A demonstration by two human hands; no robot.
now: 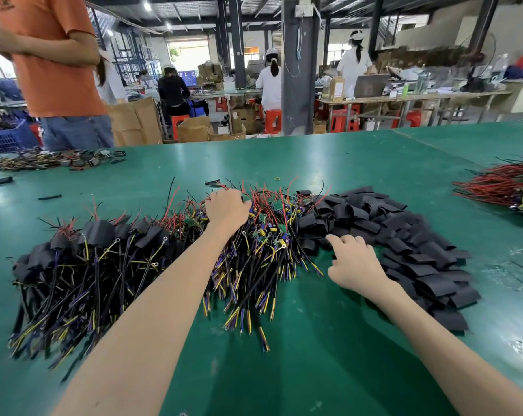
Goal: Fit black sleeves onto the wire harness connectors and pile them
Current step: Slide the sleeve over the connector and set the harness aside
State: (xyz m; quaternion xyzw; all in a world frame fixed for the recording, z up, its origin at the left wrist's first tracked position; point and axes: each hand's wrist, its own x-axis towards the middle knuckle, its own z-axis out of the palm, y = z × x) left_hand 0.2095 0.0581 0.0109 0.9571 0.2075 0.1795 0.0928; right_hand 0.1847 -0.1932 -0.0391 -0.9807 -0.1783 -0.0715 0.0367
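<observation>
Three heaps lay in a row across the near part of the green table [314, 157], and the order looked set up for the job. Bare harnesses [269, 235] sat in the middle, their small green boards at the far end and their cut wire tails pointing near. Loose black sleeves [404, 235] lay just to the right of them, touching their edge. The sleeved pile [89, 256] lay to the left. That put the raw parts under each hand and the finished work off to one side.

The left hand [227, 205] reached to the far end of the harnesses, knuckles up, fingers curled down among the red leads and boards. That is the end a sleeve must go over, so it was probably picking one out. The fingertips were buried in the wires, so I cannot tell whether it gripped anything.

The right hand [354, 262] rested at the near left edge of the sleeves. Its fingers were loose and fairly wide, the forefinger stretched onto a sleeve and the thumb out to the side. It held nothing and seemed to be choosing a sleeve while the other hand fetched its harness.

The step in hand looked like taking up the next pair. Many harnesses were bare, so much of the task remained.

Far right lay a red-wire bundle [500, 187]. A bystander [50, 55] in orange stood far left.
</observation>
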